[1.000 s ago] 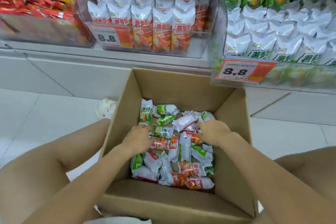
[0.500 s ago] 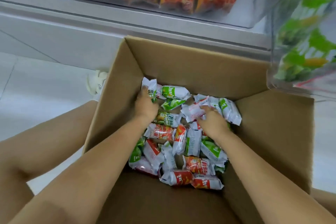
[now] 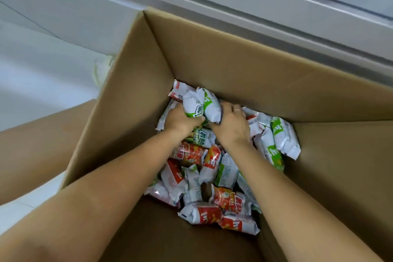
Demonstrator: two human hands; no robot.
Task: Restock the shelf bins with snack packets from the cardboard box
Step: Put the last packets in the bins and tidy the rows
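The open brown cardboard box [image 3: 244,66] filled most of my view, its far wall standing close beneath the grey metal shelf ledge [image 3: 234,8] and its left wall rising between my arms and my left knee [image 3: 38,144]. Bare cardboard showed along the near floor of the box and along the whole right side, so there was free room there. To the left of the box lay white floor tiles [image 3: 42,74].

The loose heap of small red-and-white and green-and-white foil snack packets [image 3: 212,176] lay on the box floor, crowded toward the far left corner and touching the far wall.

My two forearms entered over the near edge. My left hand [image 3: 180,119] and my right hand [image 3: 231,125] were close together in the far corner, both with fingers curled. Between them I held a bunch of green-and-white snack packets [image 3: 202,106], raised slightly above the heap, the left hand gripping from the left and the right hand pressing in from the right.
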